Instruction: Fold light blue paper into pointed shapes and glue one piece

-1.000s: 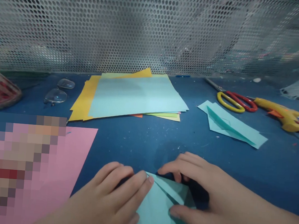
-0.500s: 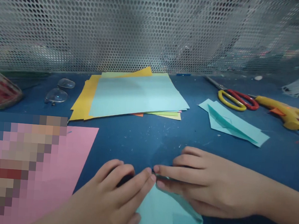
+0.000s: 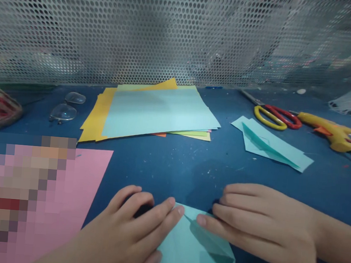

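A light teal folded paper (image 3: 195, 250) lies on the blue table (image 3: 172, 167) at the near edge. My left hand (image 3: 124, 237) presses flat on its left side, fingers stretched out with the tips at the paper's top corner. My right hand (image 3: 262, 225) lies across its right side, fingers extended together and pressing along a fold. Neither hand grips anything.
A stack of coloured sheets (image 3: 155, 111) lies in the middle. A pink sheet (image 3: 89, 181) is at the left, glasses (image 3: 66, 106) behind it. A folded teal piece (image 3: 268, 145), scissors (image 3: 275, 115) and a yellow glue gun (image 3: 330, 129) are at the right. A perforated metal screen (image 3: 183, 35) closes the back.
My right hand has slid to the right along the paper, away from my left fingertips. My left hand has stayed in place on the paper.
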### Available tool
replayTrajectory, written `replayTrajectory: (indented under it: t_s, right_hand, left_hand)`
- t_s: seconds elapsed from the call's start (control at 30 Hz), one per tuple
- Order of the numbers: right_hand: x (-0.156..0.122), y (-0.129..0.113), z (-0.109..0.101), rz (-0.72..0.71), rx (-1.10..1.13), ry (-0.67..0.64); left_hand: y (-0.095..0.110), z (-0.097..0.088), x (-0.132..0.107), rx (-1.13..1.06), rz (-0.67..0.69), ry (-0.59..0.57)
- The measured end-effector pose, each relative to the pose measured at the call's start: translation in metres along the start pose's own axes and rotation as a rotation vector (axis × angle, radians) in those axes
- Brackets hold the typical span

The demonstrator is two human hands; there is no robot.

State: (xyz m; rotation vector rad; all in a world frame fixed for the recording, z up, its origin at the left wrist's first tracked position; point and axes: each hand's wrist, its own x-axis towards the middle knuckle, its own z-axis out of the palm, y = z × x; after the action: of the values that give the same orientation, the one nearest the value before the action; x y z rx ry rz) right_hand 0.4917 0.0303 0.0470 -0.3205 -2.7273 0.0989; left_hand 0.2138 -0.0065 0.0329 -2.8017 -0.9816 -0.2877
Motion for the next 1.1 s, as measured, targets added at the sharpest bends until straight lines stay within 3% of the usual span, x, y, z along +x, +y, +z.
replayTrajectory:
  t_s: [0.17, 0.37, 0.67, 0.87, 1.1]
  right_hand:
    - [0.004, -0.005, 0.002, 0.043, 0.105, 0.006]
    - [0.006, -0.001, -0.004, 0.077, 0.241, -0.076]
    - [0.007, -0.003, -0.005, -0.043, 0.059, -0.058]
    - [0.019, -0.001, -0.023, -0.099, -0.034, -0.216]
    - [0.023, -0.005, -0.022, 0.016, 0.009, -0.182]
  left_hand:
    - [0.002, 0.000, 0.001, -0.011, 0.001, -0.001]
    - [0.001, -0.006, -0.008, -0.056, 0.012, -0.005]
    - [0.001, -0.013, -0.003, -0.014, -0.015, 0.001]
    - [0.000, -0.014, -0.004, -0.041, 0.004, -0.001]
    - [-0.002, -0.012, -0.010, -0.151, 0.016, -0.006]
